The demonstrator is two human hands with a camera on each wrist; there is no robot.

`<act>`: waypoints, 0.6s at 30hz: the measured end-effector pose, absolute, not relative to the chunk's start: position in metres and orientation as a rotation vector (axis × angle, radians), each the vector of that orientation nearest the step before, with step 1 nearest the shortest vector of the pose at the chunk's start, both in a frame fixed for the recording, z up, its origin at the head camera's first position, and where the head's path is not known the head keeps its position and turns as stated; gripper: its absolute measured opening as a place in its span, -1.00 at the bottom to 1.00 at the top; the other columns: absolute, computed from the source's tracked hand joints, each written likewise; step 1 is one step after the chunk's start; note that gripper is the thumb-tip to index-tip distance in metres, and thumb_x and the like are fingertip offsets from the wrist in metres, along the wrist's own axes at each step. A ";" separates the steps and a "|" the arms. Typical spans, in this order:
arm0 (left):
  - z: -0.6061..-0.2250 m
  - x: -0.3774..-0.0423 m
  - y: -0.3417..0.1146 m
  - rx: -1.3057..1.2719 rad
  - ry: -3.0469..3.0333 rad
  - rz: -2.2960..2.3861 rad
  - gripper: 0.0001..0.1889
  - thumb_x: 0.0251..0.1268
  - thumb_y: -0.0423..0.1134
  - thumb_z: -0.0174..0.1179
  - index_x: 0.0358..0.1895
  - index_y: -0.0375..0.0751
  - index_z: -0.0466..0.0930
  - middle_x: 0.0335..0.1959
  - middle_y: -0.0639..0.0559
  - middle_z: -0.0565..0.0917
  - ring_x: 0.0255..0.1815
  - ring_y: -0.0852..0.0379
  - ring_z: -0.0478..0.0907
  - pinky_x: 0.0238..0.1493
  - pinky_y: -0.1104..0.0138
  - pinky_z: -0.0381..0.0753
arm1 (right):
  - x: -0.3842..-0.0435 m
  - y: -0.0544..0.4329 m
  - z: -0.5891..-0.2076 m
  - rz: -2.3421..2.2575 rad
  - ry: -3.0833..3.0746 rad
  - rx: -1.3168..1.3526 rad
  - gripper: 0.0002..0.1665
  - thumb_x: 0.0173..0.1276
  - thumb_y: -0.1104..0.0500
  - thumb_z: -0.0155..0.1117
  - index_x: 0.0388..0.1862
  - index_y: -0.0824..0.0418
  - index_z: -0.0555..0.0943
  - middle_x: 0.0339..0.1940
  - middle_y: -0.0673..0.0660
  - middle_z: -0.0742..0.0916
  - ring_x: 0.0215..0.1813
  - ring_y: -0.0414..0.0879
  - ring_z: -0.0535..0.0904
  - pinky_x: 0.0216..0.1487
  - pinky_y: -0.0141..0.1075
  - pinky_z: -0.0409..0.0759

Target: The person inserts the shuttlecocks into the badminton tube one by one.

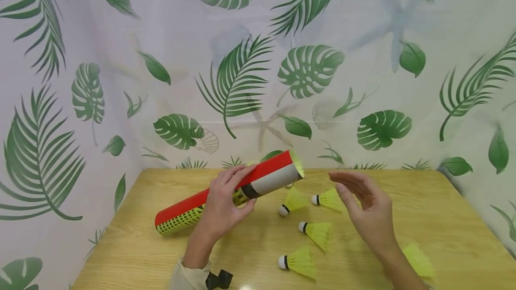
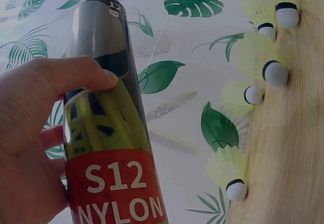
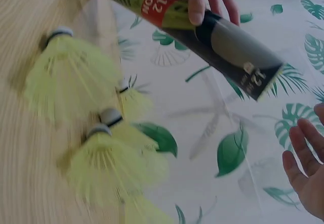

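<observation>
Red, grey and black cover the S12 NYLON shuttlecock tube (image 1: 270, 181) that the left hand (image 1: 223, 200) grips round its middle, fingers over the top and thumb below, probably because that balances its length. The tube slants above the desk (image 1: 133, 245), its bottom end toward the left edge; whether that end touches the wood, I cannot tell. Its mouth points up and right, showing a yellow skirt (image 1: 298, 164), and the tilt likely helps stop the contents sliding out. Just beyond, the right hand (image 1: 371, 209) hovers empty, fingers loosely bent, thumb apart. Between the hands, four yellow shuttlecocks (image 1: 317, 235) lie spread from near the back edge toward the front, on their sides, as flared skirts naturally settle. A fifth shuttlecock (image 1: 419, 261) sits toward the right front corner, partly hidden by the right forearm (image 1: 403, 270).
</observation>
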State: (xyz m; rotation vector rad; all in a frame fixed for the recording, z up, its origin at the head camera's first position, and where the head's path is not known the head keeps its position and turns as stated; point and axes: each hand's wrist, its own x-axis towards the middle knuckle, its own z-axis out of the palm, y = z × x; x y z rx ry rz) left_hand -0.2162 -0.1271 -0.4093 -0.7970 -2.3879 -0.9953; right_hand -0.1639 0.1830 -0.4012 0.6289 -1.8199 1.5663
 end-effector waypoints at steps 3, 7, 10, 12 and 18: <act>-0.409 -0.217 -0.129 -0.792 -2.388 -0.988 -0.21 0.09 -0.30 0.53 0.45 0.15 0.47 0.32 0.04 0.53 0.31 0.01 0.43 0.22 -0.10 0.40 | -0.156 0.202 -0.396 1.507 -1.915 0.562 -0.56 0.30 0.67 0.20 0.16 0.53 0.57 0.06 0.39 0.71 0.13 -0.07 0.68 0.17 -0.38 0.59; -0.409 -0.217 -0.130 -0.775 -2.393 -0.987 -0.22 0.09 -0.30 0.52 0.45 0.15 0.48 0.31 0.03 0.53 0.29 0.01 0.44 0.23 -0.10 0.40 | -0.142 0.228 -0.398 1.383 -2.076 0.437 -0.54 0.32 0.61 0.26 0.19 0.42 0.60 0.08 0.27 0.72 0.14 -0.13 0.66 0.17 -0.41 0.57; -0.409 -0.218 -0.131 -0.761 -2.394 -0.986 -0.23 0.08 -0.31 0.52 0.44 0.13 0.49 0.29 0.03 0.54 0.27 0.01 0.45 0.20 -0.07 0.42 | -0.132 0.245 -0.402 1.301 -2.169 0.348 -0.55 0.34 0.55 0.30 0.20 0.37 0.61 0.09 0.18 0.72 0.16 -0.20 0.64 0.16 -0.47 0.56; -0.409 -0.219 -0.132 -0.760 -2.391 -0.982 -0.23 0.09 -0.30 0.52 0.43 0.12 0.50 0.28 0.03 0.55 0.26 0.00 0.45 0.18 -0.06 0.43 | -0.125 0.255 -0.406 1.264 -2.216 0.302 -0.55 0.35 0.53 0.31 0.21 0.34 0.61 0.11 0.14 0.71 0.17 -0.24 0.62 0.16 -0.50 0.54; -0.410 -0.221 -0.135 -0.745 -2.378 -0.977 -0.24 0.08 -0.30 0.52 0.43 0.10 0.50 0.27 0.02 0.56 0.25 -0.01 0.46 0.10 -0.01 0.44 | -0.106 0.285 -0.423 1.176 -2.305 0.203 -0.55 0.36 0.48 0.34 0.22 0.32 0.60 0.11 0.04 0.69 0.16 -0.36 0.56 0.11 -0.64 0.46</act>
